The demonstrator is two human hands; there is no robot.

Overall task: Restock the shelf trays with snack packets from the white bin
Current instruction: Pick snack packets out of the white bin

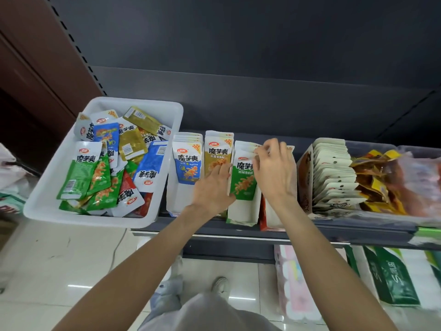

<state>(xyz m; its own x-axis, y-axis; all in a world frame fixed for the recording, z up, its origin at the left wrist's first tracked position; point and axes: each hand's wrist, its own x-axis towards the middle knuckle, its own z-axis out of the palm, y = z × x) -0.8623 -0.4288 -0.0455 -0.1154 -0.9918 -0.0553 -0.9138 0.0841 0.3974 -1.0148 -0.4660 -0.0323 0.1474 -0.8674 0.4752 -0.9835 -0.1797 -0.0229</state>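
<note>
your right hand (274, 168) pinches the top edges of the green packets (244, 179) standing in their shelf tray (241, 215), while your left hand (212, 187) lies flat-fingered against the yellow row beside it. let go too fast and that green stack could flop forward. the white bin (43, 187), packets heaped inside, overhangs the shelf edge; an elbow bump might tip it

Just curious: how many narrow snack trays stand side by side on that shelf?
4. Blue tray nearest the white bin, yellow tray next, green tray third, red tray last, largely hidden behind the hands.
</note>
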